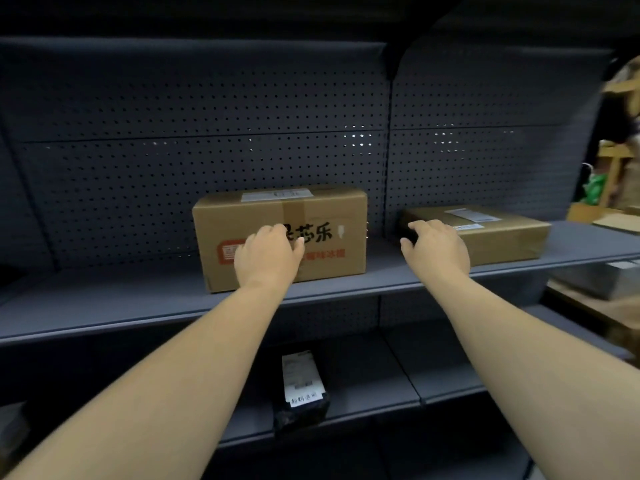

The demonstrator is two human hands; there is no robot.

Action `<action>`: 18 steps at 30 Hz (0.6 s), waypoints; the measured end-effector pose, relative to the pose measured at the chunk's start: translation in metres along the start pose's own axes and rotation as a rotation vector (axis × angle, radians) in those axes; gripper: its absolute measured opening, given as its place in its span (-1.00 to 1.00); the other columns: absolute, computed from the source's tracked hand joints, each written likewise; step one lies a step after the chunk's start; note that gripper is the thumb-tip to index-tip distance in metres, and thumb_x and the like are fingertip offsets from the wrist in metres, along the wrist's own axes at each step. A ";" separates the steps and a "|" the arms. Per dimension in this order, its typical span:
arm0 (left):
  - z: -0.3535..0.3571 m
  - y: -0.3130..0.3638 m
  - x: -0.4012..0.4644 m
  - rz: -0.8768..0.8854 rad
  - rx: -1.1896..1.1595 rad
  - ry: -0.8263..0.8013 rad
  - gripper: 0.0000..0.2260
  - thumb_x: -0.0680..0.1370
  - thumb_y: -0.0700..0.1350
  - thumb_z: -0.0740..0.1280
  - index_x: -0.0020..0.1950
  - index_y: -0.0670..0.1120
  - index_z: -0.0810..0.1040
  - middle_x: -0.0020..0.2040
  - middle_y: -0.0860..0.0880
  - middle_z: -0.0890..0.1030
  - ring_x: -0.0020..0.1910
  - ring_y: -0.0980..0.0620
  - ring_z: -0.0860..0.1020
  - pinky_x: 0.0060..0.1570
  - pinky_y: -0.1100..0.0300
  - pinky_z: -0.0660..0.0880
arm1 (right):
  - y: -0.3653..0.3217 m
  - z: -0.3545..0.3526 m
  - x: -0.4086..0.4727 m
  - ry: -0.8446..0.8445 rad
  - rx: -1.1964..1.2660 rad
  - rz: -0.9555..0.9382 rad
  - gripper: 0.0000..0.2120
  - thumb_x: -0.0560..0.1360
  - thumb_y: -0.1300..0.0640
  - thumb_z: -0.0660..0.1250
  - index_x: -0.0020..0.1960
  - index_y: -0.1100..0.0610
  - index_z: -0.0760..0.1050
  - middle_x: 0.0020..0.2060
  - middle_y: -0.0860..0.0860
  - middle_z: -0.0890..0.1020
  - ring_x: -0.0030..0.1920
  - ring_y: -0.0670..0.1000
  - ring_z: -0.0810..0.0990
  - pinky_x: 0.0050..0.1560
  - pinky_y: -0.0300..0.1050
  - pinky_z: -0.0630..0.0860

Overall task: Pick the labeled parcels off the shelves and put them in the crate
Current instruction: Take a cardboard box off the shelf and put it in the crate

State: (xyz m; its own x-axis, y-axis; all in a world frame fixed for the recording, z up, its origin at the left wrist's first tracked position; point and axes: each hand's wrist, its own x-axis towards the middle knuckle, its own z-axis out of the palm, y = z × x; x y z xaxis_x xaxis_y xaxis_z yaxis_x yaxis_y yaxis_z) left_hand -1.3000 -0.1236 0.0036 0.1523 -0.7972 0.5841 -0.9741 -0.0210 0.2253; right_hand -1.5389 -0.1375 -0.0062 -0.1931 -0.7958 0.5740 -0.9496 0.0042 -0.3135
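Cardboard makes up 2 of the 3 parcels in view. The larger printed carton, with 1 white label on top, stands on the grey metal shelf; the left hand lies against its front face, fingers loosely bent and gripping nothing. Just right of that hand, past the upright, the right hand reaches with fingers relaxed and spread, at the near left corner of the flatter carton, which carries 2 labels; contact there cannot be told. Below both hands, 1 black bagged parcel with 1 white label rests on the lower shelf.
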 end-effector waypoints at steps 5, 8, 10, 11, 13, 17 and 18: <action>0.013 0.042 -0.016 0.049 -0.042 -0.038 -0.61 0.58 0.16 0.14 0.21 -0.08 0.50 0.14 -0.05 0.56 0.02 -0.08 0.55 -0.11 0.06 0.45 | 0.047 -0.018 -0.011 0.022 -0.055 0.076 -0.63 0.56 -0.02 0.19 0.31 0.09 0.45 0.20 0.09 0.56 0.24 0.13 0.45 0.20 0.01 0.38; 0.021 0.071 -0.018 0.079 -0.055 -0.051 -0.62 0.59 0.15 0.14 0.22 -0.07 0.49 0.11 -0.05 0.57 0.00 -0.07 0.55 -0.13 0.07 0.42 | 0.074 -0.026 -0.008 0.042 -0.075 0.103 -0.69 0.57 0.00 0.18 0.21 0.12 0.50 0.12 0.10 0.58 0.17 0.14 0.47 0.11 0.00 0.39; 0.028 0.092 -0.018 0.098 -0.047 -0.066 -0.61 0.59 0.14 0.12 0.26 -0.08 0.48 0.13 -0.06 0.56 0.03 -0.08 0.55 -0.13 0.08 0.41 | 0.094 -0.030 -0.004 0.043 -0.074 0.122 -0.69 0.57 0.00 0.18 0.22 0.13 0.49 0.13 0.10 0.57 0.18 0.14 0.45 0.12 0.00 0.38; 0.032 0.103 -0.018 0.107 -0.044 -0.070 -0.61 0.59 0.14 0.12 0.25 -0.08 0.48 0.14 -0.06 0.56 0.03 -0.09 0.54 -0.13 0.08 0.41 | 0.104 -0.032 -0.001 0.042 -0.076 0.128 -0.67 0.57 0.00 0.18 0.24 0.13 0.48 0.16 0.10 0.56 0.19 0.14 0.45 0.15 0.00 0.38; 0.040 0.127 -0.018 0.115 -0.044 -0.071 -0.63 0.59 0.14 0.12 0.18 -0.09 0.51 0.12 -0.07 0.57 0.01 -0.09 0.54 -0.16 0.08 0.40 | 0.127 -0.036 0.005 0.037 -0.085 0.128 -0.65 0.57 -0.01 0.18 0.28 0.12 0.45 0.20 0.09 0.54 0.22 0.14 0.44 0.18 0.00 0.37; 0.058 0.177 -0.015 0.104 -0.062 -0.079 -0.63 0.59 0.14 0.13 0.17 -0.09 0.51 0.09 -0.07 0.57 0.00 -0.09 0.54 -0.17 0.09 0.38 | 0.177 -0.044 0.025 0.020 -0.089 0.132 -0.65 0.57 -0.01 0.19 0.28 0.12 0.46 0.19 0.10 0.54 0.22 0.14 0.43 0.18 0.02 0.38; 0.063 0.193 -0.014 0.093 -0.067 -0.079 -0.63 0.59 0.14 0.13 0.20 -0.09 0.50 0.10 -0.07 0.56 0.02 -0.09 0.54 -0.16 0.08 0.39 | 0.192 -0.047 0.032 0.019 -0.090 0.128 -0.66 0.57 -0.01 0.19 0.27 0.12 0.47 0.19 0.10 0.54 0.23 0.14 0.43 0.18 0.02 0.38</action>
State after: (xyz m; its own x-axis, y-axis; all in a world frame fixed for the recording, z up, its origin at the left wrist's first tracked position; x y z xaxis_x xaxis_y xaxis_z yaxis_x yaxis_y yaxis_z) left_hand -1.5006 -0.1549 -0.0101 0.0452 -0.8389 0.5424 -0.9697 0.0937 0.2257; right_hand -1.7386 -0.1335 -0.0123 -0.3182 -0.7734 0.5483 -0.9349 0.1603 -0.3166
